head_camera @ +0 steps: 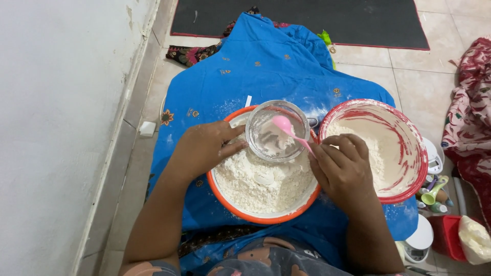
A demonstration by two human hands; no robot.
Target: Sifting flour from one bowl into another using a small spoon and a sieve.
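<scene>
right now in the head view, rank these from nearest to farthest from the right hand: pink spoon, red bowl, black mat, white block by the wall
1. pink spoon: held in the right hand, over the sieve.
2. red bowl: just beside that hand, on its right.
3. white block: far left, on the floor by the wall.
4. black mat: top of the view, beyond the blue cloth.

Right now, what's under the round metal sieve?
Under the round metal sieve lies a heap of white flour in the orange-rimmed bowl. The flour directly beneath the mesh is mostly hidden, and so is the bowl's bottom.
</scene>
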